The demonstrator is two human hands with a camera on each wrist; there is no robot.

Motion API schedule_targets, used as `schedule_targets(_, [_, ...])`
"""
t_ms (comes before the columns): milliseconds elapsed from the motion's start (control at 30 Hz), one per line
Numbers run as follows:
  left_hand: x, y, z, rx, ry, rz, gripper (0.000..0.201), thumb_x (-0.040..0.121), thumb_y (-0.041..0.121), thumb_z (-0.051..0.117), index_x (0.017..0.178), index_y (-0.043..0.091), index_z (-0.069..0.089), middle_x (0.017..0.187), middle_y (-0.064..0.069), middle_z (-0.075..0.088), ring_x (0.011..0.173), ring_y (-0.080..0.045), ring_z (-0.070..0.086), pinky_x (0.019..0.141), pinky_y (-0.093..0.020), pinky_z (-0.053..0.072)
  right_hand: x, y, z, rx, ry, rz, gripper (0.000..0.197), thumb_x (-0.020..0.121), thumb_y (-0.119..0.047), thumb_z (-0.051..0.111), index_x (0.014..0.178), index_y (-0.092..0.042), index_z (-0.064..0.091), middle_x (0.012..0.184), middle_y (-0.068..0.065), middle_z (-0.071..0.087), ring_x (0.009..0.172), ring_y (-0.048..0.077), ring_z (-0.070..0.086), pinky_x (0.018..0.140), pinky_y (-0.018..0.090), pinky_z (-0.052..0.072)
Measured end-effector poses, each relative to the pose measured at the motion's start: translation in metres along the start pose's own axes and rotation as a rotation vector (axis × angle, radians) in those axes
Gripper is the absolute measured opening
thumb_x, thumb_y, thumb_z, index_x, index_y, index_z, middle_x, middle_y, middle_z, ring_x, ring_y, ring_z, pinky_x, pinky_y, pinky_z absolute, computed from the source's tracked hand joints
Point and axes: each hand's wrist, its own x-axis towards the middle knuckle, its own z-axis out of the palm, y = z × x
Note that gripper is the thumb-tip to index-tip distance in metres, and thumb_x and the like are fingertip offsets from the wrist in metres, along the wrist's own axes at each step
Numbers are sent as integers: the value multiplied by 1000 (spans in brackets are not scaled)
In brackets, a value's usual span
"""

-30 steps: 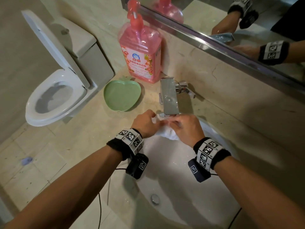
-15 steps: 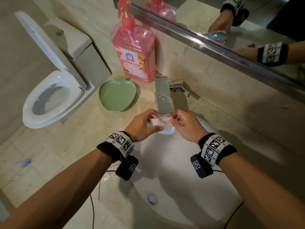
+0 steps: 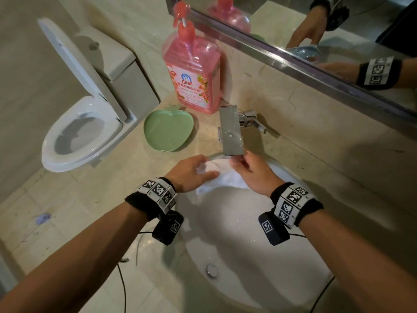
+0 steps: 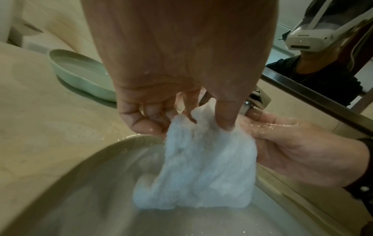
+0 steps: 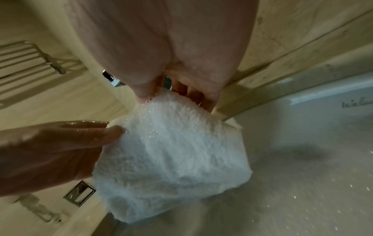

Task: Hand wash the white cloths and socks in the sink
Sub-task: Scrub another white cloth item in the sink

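A wet white cloth [image 3: 222, 177] hangs between both hands under the steel faucet [image 3: 231, 132], above the back of the white sink [image 3: 237, 256]. My left hand [image 3: 194, 171] pinches its upper left edge with thumb and fingers, as the left wrist view shows the cloth [image 4: 203, 167] drooping from my left hand [image 4: 181, 118]. My right hand [image 3: 250, 170] grips the upper right edge; in the right wrist view the cloth [image 5: 171, 151] hangs below my right hand [image 5: 175, 94]. No socks are in view.
A pink soap bottle [image 3: 194, 71] stands at the back of the counter, a green apple-shaped dish [image 3: 168, 131] beside it. The drain plug [image 3: 211, 269] sits low in the basin. An open toilet [image 3: 83, 129] stands left; a mirror [image 3: 316, 30] runs behind.
The hands have drawn slightly apart and the bunched cloth has spread out, hanging lower between them. The camera view has shifted a little.
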Motion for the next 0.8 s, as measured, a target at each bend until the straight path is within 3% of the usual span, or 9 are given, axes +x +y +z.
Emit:
schedule_targets(67, [2,0,4,-84,-25,-3,26,86,40,71,100,23,59,102,-3,67,93,-25,62,84,-35,49,-3,2,0,-22,9,13,13,103,-34,51,114,-39,55,90,-16,66,86,5,63,78,31,53])
schedule_targets(167, [4,6,9,-204,13,0,23,77,32,73,93,24,57,104,-3,67,99,-25,62,90,-37,48,-5,1,-7,-54,14,56,22,101,-37,53,116,-22,56,94,2,67,87,20,64,80,45,54])
schedule_targets(300, [8,23,14,-378,33,68,23,82,31,72,84,21,51,80,4,59,71,-14,53,69,-31,43,-5,1,-15,-49,52,44,5,100,-33,57,98,-30,53,84,-10,61,72,-2,56,65,21,42])
schedule_targets(433, [15,30,18,-393,172,106,14,96,21,60,90,19,48,66,12,50,56,-5,41,57,-24,35,-5,3,-20,-37,50,88,19,91,-34,70,107,-32,59,89,-16,64,77,-9,60,66,7,45])
schedule_targets(533, [11,29,12,-469,219,115,14,97,20,59,90,20,47,62,14,54,55,-6,45,56,-25,40,-6,11,-27,-140,-16,205,21,87,-41,72,101,-26,65,87,-10,67,79,9,64,72,25,52])
schedule_targets(633, [3,24,10,-415,205,88,18,97,31,59,94,17,50,80,-15,63,69,-26,56,66,-46,49,-5,15,-24,-257,-29,256,36,91,-50,63,84,-15,62,75,0,63,72,20,58,68,35,46])
schedule_targets(667, [2,21,10,-379,216,78,20,98,33,58,94,15,50,83,-15,64,72,-27,58,68,-46,50,-3,14,-20,-239,-12,253,40,94,-50,59,81,-13,59,71,1,58,69,20,55,65,35,43])
schedule_targets(733, [0,17,11,-364,244,67,20,98,33,57,90,17,48,78,-4,59,69,-21,52,65,-40,45,0,10,-8,-182,37,257,39,97,-48,53,85,-11,57,72,4,57,69,22,55,64,36,42])
schedule_targets(800, [1,16,10,-413,221,58,19,98,29,58,87,18,47,81,-6,58,71,-19,51,66,-38,42,5,5,4,-41,72,291,29,96,-42,57,100,-13,61,89,7,67,85,24,64,74,38,51])
